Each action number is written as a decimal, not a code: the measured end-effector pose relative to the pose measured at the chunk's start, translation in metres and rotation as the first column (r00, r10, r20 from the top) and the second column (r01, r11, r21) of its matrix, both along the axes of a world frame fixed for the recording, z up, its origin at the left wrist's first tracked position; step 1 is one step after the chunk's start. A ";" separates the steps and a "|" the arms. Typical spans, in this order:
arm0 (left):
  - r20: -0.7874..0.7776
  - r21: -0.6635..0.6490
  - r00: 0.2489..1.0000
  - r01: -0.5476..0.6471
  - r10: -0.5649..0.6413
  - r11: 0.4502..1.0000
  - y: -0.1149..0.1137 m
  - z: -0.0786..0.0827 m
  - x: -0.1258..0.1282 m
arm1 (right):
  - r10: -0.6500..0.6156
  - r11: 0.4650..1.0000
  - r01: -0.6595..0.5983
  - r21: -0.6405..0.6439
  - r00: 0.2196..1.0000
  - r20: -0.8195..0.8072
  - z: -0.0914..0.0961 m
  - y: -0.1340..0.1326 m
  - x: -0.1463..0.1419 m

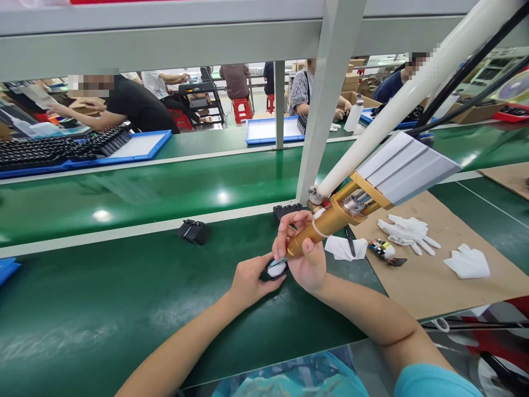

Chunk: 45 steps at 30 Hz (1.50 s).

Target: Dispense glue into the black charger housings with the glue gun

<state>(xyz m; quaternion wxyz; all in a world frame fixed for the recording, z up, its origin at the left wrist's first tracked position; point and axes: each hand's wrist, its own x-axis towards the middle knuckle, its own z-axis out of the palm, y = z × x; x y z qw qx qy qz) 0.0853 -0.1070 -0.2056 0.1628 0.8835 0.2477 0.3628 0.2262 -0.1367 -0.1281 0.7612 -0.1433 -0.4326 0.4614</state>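
Note:
My right hand [303,251] is closed around the gold barrel of a hanging power screwdriver [330,220], tip pointing down at a small black and white part [275,269]. My left hand [250,281] pinches that part and holds it on the green mat [124,309]. A white tube [413,94] and black cables run up from the tool to the upper right.
Two black parts [193,230] [288,209] lie by the conveyor belt's [165,187] edge. On brown cardboard [433,275] at the right are white gloves [407,231], a white cloth [467,262], a small circuit board [384,251] and a pen [350,241]. A grey post [326,105] stands ahead. People work across the belt.

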 end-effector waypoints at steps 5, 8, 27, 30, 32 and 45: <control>-0.054 -0.028 0.997 -0.051 0.049 0.998 0.007 -0.004 -0.003 | -0.063 0.998 0.064 -0.028 0.998 0.020 -0.002 0.007 0.004; -0.142 -0.175 0.988 -0.083 0.058 0.981 0.017 -0.006 -0.008 | -0.137 0.990 0.138 -0.031 0.990 0.025 -0.005 0.015 0.008; -0.123 -0.408 0.986 0.052 -0.111 0.912 0.042 -0.002 -0.010 | -0.237 0.968 0.241 -0.068 0.969 0.065 -0.008 0.030 0.020; -0.128 -0.178 0.981 0.119 -0.143 0.977 0.038 -0.002 -0.013 | -0.228 0.971 0.232 -0.063 0.971 0.069 -0.009 0.030 0.021; -0.133 -0.099 0.976 0.163 -0.175 0.982 0.039 -0.004 -0.013 | -0.237 0.968 0.242 -0.071 0.969 0.071 -0.008 0.030 0.022; -0.371 0.136 0.928 0.086 -0.030 0.987 0.029 -0.020 -0.002 | -0.231 0.968 0.236 -0.087 0.971 0.061 -0.006 0.031 0.021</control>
